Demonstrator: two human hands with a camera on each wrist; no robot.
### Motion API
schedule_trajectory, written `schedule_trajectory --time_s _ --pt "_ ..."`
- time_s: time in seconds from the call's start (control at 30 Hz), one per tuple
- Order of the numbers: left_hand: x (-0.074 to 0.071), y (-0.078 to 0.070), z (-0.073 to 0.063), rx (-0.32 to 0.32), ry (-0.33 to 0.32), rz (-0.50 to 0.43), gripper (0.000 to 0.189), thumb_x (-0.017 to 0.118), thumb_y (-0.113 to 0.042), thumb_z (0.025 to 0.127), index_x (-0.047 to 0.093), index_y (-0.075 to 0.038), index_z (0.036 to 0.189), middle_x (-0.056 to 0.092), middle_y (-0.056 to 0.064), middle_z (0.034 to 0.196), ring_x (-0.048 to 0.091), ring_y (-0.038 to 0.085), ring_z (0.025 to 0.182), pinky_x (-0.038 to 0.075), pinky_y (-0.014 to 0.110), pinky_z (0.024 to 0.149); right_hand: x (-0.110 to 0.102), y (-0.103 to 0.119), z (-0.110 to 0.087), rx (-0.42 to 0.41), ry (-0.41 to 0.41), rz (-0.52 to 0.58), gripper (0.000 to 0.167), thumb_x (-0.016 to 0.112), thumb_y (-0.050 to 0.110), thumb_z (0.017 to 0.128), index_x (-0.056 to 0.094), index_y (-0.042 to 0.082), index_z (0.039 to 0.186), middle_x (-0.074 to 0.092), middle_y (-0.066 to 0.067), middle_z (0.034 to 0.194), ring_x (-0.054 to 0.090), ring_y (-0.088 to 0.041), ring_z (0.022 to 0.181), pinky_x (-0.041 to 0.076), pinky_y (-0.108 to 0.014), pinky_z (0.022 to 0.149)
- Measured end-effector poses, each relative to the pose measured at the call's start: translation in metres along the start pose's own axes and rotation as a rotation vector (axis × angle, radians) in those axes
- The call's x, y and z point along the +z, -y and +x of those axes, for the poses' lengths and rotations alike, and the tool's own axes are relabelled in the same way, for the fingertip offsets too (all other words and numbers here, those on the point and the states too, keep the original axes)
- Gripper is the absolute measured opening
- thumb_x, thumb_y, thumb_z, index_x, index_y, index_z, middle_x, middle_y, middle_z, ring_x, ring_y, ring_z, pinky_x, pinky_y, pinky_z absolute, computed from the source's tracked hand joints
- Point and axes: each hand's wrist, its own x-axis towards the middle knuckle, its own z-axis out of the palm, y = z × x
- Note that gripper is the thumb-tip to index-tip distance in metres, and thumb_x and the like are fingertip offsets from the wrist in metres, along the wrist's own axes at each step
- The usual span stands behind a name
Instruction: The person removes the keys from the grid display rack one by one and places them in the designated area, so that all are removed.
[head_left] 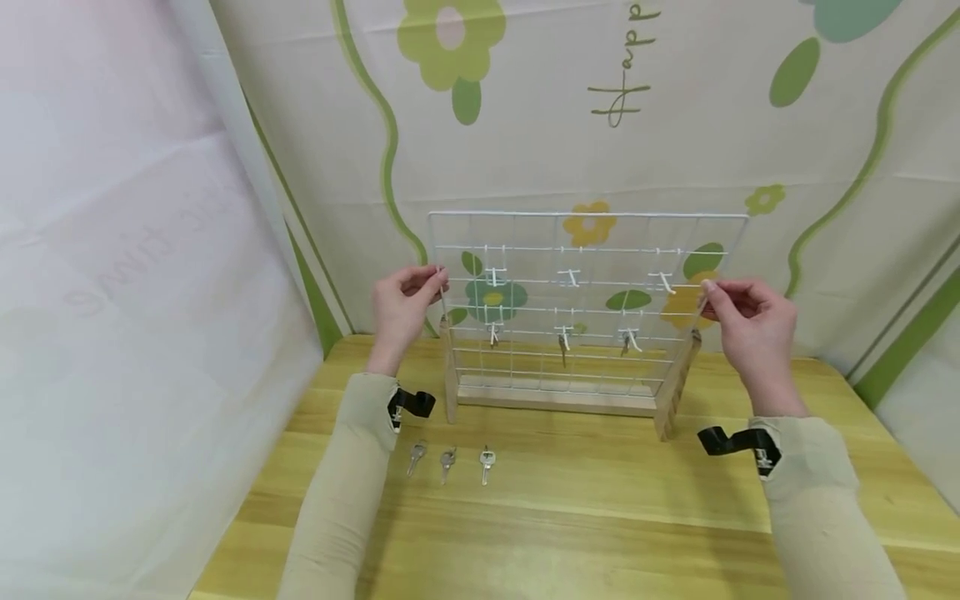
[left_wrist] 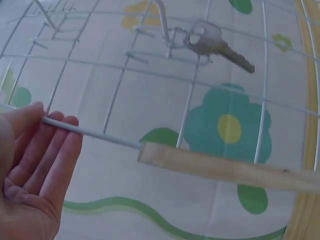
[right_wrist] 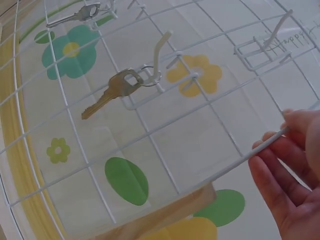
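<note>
A white wire grid panel (head_left: 588, 215) stands upright in a wooden stand (head_left: 555, 405). My left hand (head_left: 401, 307) pinches the panel's left side wire between thumb and fingers, just above the stand's post. On the opposite side, my right hand (head_left: 756, 323) pinches the right side wire at a similar height. Two rows of white hooks are fixed to the grid. From the lower row hang keys, such as one silver key (left_wrist: 205, 40) in the left wrist view and a brassy key (right_wrist: 120, 86) on a ring in the right wrist view. The upper hooks (head_left: 663, 282) carry nothing.
Three loose keys lie in a row on the wooden table (head_left: 585, 533) in front of the stand: a left key (head_left: 417, 455), a middle key (head_left: 447, 462) and a right key (head_left: 487, 462). Behind the grid hangs a floral cloth (head_left: 525, 158), with another pale cloth (head_left: 150, 333) at left.
</note>
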Motion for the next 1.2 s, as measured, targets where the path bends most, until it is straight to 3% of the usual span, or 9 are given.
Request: schedule_trajectory --time_s 0.13,0.23,0.37,0.47,0.6,0.73,0.93,1.07,1.2 --pt "-0.003 0.001 0.001 0.003 0.02 -0.003 0.023 0.078 -0.018 0.093 0.076 0.001 0.106 0.075 0.012 0.096 0.073 0.022 0.087 0.061 0.031 0.078 -0.005 0.014 -0.005 0.07 -0.021 -0.047 0.034 0.08 0.017 0.09 0.071 -0.003 0.117 0.073 0.001 0.102 0.07 -0.009 0.087 0.056 -0.015 0.075" --pt "-0.004 0.001 0.001 -0.006 0.03 -0.003 0.022 0.078 -0.017 0.093 0.076 0.001 0.106 0.075 0.013 0.097 0.073 0.023 0.088 0.061 0.031 0.078 -0.006 0.033 -0.012 0.102 -0.088 0.032 0.039 0.085 0.015 0.085 0.073 0.001 0.119 0.074 0.0 0.108 0.07 -0.01 0.093 0.054 -0.012 0.077" --pt "-0.006 0.001 0.002 -0.031 0.048 0.011 0.022 0.077 -0.017 0.093 0.076 0.0 0.106 0.075 0.012 0.098 0.073 0.023 0.088 0.061 0.03 0.079 0.0 0.065 -0.032 0.019 -0.132 0.174 0.039 0.088 0.006 0.08 0.074 -0.003 0.116 0.075 -0.011 0.108 0.072 -0.014 0.095 0.056 -0.015 0.08" --pt "-0.008 0.0 0.004 -0.048 0.066 0.006 0.022 0.077 -0.016 0.093 0.075 0.001 0.107 0.075 0.013 0.1 0.073 0.023 0.089 0.061 0.031 0.08 0.013 0.085 -0.051 -0.047 -0.078 0.228 0.037 0.085 -0.002 0.08 0.073 -0.008 0.114 0.074 -0.017 0.108 0.073 -0.018 0.092 0.057 -0.019 0.079" --pt "-0.01 -0.001 0.006 -0.079 0.094 -0.019 0.024 0.077 -0.016 0.093 0.074 0.002 0.108 0.075 0.014 0.103 0.073 0.024 0.092 0.06 0.032 0.082 0.04 0.095 -0.082 -0.089 0.105 0.23 0.033 0.079 -0.012 0.082 0.071 -0.011 0.114 0.073 -0.018 0.112 0.073 -0.02 0.094 0.058 -0.024 0.078" --pt "-0.01 0.0 0.006 -0.116 0.116 -0.042 0.024 0.077 -0.016 0.094 0.074 0.003 0.109 0.074 0.015 0.104 0.073 0.025 0.093 0.06 0.033 0.082 0.076 0.083 -0.113 -0.082 0.321 0.122 0.032 0.079 -0.006 0.085 0.074 0.0 0.116 0.074 -0.011 0.115 0.072 -0.021 0.099 0.06 -0.028 0.08" --pt "-0.01 0.001 0.007 -0.119 0.123 -0.049 0.024 0.076 -0.017 0.094 0.074 0.001 0.109 0.074 0.015 0.102 0.073 0.026 0.093 0.06 0.033 0.083 0.132 0.046 -0.142 0.054 0.547 0.071 0.035 0.082 0.016 0.088 0.073 0.01 0.122 0.073 -0.002 0.118 0.069 -0.023 0.107 0.058 -0.032 0.089" --pt "-0.011 0.002 0.006 -0.108 0.122 -0.044 0.022 0.076 -0.017 0.094 0.074 0.0 0.108 0.075 0.014 0.1 0.073 0.026 0.092 0.06 0.033 0.082 0.161 0.026 -0.145 0.135 0.574 0.088 0.042 0.082 0.019 0.09 0.07 0.008 0.128 0.069 -0.004 0.125 0.065 -0.026 0.114 0.055 -0.035 0.096" --pt "-0.009 0.004 0.005 -0.092 0.123 -0.041 0.021 0.076 -0.015 0.094 0.074 0.001 0.107 0.075 0.014 0.1 0.073 0.026 0.091 0.061 0.033 0.081 0.183 0.011 -0.138 0.169 0.506 0.082 0.047 0.082 0.023 0.09 0.067 0.006 0.131 0.066 -0.007 0.131 0.061 -0.029 0.121 0.052 -0.041 0.101"
